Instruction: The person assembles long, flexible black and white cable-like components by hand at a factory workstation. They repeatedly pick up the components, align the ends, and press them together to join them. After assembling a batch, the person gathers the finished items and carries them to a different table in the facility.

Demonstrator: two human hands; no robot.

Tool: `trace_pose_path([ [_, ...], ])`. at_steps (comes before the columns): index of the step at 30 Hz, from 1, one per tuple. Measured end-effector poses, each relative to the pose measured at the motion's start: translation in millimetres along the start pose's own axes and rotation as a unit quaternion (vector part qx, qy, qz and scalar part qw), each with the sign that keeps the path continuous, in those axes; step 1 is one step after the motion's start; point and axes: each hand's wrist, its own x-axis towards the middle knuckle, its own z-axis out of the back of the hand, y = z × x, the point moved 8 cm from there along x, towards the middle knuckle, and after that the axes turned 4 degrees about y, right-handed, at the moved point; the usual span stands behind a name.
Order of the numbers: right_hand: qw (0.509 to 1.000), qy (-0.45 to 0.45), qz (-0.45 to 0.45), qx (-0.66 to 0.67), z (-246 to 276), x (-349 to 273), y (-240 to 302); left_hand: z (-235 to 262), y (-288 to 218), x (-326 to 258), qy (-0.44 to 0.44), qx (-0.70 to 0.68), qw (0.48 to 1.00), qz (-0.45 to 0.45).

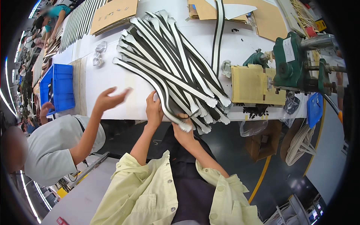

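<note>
At a white worktable [108, 75], your left hand [154, 111] rests fingers together and flat against the near ends of a fanned stack of black-and-white strips [176, 63], while your right hand [182, 129] comes up from below the table edge, fingers closed around the lowest strip ends. The strips' long axis runs diagonally, from the far left down toward you at right, their ends overhanging the near edge just beside both hands; your right hand sits nearer those overhanging ends. Bare tabletop lies open to the left, though a co-worker's hand [108, 99] hovers there, fingers spread. A yellow block [249, 84] and green machine [290, 62] crowd the right.
</note>
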Motion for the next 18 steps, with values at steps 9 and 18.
trace_pose_path([
  [9, 0.992, 0.055, 0.11, 0.013, 28.7, 22.6, 109.8, -1.4, -11.2, 24.0, 0.079, 0.04, 0.996, -0.019],
  [18, 0.968, -0.032, 0.025, -0.248, 17.0, 68.6, 23.9, 20.2, 39.0, 5.9, 0.133, -0.008, 0.989, -0.059],
])
